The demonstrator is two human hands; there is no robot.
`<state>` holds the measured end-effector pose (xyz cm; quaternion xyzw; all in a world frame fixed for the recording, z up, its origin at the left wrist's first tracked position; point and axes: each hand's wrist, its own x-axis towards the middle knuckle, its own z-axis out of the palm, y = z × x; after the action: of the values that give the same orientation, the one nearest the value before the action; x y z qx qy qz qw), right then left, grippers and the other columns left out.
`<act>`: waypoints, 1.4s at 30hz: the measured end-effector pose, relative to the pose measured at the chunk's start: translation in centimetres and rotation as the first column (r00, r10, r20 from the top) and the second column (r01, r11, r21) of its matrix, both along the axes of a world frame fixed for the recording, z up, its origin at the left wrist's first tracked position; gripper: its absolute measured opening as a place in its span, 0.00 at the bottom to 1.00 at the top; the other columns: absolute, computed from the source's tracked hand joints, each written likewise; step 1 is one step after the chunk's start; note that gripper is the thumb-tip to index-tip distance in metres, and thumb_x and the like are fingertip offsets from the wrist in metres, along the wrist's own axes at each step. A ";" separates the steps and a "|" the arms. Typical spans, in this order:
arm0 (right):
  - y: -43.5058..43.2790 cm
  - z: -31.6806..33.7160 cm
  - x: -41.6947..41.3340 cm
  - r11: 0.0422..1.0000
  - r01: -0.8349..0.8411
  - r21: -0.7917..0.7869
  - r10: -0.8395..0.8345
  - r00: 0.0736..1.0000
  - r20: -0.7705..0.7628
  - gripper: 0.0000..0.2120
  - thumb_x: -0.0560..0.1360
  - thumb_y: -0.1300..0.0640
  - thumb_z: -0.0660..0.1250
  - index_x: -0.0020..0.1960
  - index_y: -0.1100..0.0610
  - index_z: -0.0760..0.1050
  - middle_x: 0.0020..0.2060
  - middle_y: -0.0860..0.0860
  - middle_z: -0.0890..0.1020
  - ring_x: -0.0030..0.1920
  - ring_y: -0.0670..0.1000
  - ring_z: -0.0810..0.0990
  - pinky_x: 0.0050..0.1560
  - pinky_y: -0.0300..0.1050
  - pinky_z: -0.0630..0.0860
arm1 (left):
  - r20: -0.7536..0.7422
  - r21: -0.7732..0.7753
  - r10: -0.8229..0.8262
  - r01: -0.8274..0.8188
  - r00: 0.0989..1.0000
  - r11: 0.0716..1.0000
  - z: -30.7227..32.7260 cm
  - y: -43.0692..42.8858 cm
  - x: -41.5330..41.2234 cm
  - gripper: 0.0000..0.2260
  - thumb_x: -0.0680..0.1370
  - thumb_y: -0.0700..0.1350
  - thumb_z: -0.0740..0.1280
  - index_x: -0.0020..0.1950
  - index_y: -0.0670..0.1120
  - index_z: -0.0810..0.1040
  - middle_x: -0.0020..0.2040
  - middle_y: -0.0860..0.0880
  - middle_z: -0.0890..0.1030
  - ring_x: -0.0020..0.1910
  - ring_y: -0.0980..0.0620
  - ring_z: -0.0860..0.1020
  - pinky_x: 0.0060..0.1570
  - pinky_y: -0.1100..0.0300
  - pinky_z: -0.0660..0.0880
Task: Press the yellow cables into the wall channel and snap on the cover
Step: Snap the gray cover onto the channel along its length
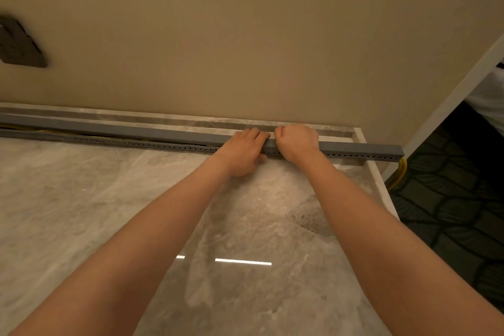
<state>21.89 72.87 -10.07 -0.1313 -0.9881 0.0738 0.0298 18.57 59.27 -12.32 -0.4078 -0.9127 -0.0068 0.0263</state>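
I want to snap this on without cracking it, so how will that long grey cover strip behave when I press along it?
The grey cover probably flexes: seated by the right hand, it stands off the slotted channel leftward. It looks thin and light, so the left hand may need to work along it. Yellow cables showing in the gap could push it back out.

Interior room under finishing or electrical fit-out, likely a commercial or hotel-type building. Indicators: a polished marble-pattern floor [81, 199] across the lower frame; a plain beige wall [245, 35] above; a rough unfinished patch [19, 46] at upper left; dark leaf-pattern carpet [450, 213] at right beyond a white door frame [450, 101].
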 end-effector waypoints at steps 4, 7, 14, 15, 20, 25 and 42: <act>-1.5 -0.3 0.2 1.000 -0.011 0.004 0.011 0.998 -0.064 0.15 0.80 0.59 0.52 0.61 0.61 0.73 0.55 0.60 0.80 0.56 0.61 0.77 0.52 0.49 0.73 | -0.002 -0.105 0.107 -0.107 0.994 0.989 0.6 -3.2 -1.2 0.23 0.79 0.49 0.59 0.73 0.45 0.61 0.69 0.44 0.68 0.68 0.43 0.68 0.67 0.50 0.63; -4.4 -0.9 0.3 0.989 -0.143 -0.046 0.140 0.988 -0.068 0.17 0.81 0.52 0.51 0.61 0.59 0.72 0.58 0.58 0.78 0.59 0.59 0.75 0.59 0.52 0.69 | 0.020 -0.128 0.165 -0.161 0.986 0.979 0.9 -4.9 -1.6 0.22 0.80 0.49 0.59 0.71 0.44 0.63 0.67 0.43 0.70 0.66 0.42 0.70 0.65 0.49 0.65; -6.9 -1.1 -0.3 0.960 -0.277 -0.045 0.279 0.959 0.054 0.19 0.79 0.51 0.58 0.65 0.60 0.67 0.64 0.56 0.71 0.66 0.57 0.68 0.65 0.55 0.62 | 0.056 -0.072 0.108 -0.104 0.993 0.992 1.2 -5.4 -2.2 0.15 0.79 0.43 0.60 0.64 0.40 0.69 0.62 0.42 0.72 0.61 0.41 0.73 0.58 0.50 0.70; -7.0 -1.1 -0.3 0.960 -0.279 -0.019 0.280 0.957 0.077 0.19 0.79 0.52 0.58 0.66 0.60 0.66 0.64 0.57 0.71 0.66 0.57 0.68 0.65 0.56 0.63 | 0.053 -0.065 0.108 -0.104 0.993 0.992 1.2 -5.5 -2.2 0.15 0.79 0.43 0.60 0.64 0.40 0.69 0.62 0.42 0.73 0.61 0.42 0.73 0.58 0.50 0.70; -8.7 -1.7 0.0 0.963 -0.204 0.179 0.186 0.976 0.114 0.16 0.80 0.62 0.51 0.67 0.62 0.63 0.64 0.59 0.71 0.64 0.60 0.70 0.65 0.60 0.63 | 0.021 -0.049 0.121 -0.120 0.992 0.992 0.8 -5.4 -2.1 0.14 0.78 0.43 0.62 0.64 0.42 0.70 0.61 0.44 0.74 0.60 0.42 0.74 0.58 0.51 0.71; -8.2 -1.8 -0.1 0.960 -0.206 0.190 0.183 0.974 0.132 0.16 0.81 0.60 0.52 0.67 0.60 0.62 0.64 0.57 0.71 0.63 0.60 0.70 0.63 0.60 0.65 | 0.122 -0.006 0.059 -0.058 0.991 0.998 1.2 -6.7 -2.5 0.21 0.79 0.47 0.63 0.69 0.42 0.66 0.64 0.43 0.72 0.63 0.43 0.72 0.60 0.53 0.68; -23.3 2.0 -4.8 0.931 -0.358 0.075 0.351 0.932 0.096 0.23 0.77 0.58 0.60 0.71 0.59 0.61 0.67 0.58 0.69 0.69 0.59 0.67 0.66 0.59 0.63 | 0.091 0.082 0.513 -0.520 0.853 0.850 4.0 -20.4 -3.4 0.26 0.76 0.44 0.64 0.73 0.44 0.62 0.71 0.42 0.68 0.70 0.42 0.66 0.68 0.49 0.62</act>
<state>17.08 49.59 -8.12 0.0478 -0.9983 0.0274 -0.0183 15.14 38.88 -8.27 -0.1452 -0.9874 -0.0602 0.0184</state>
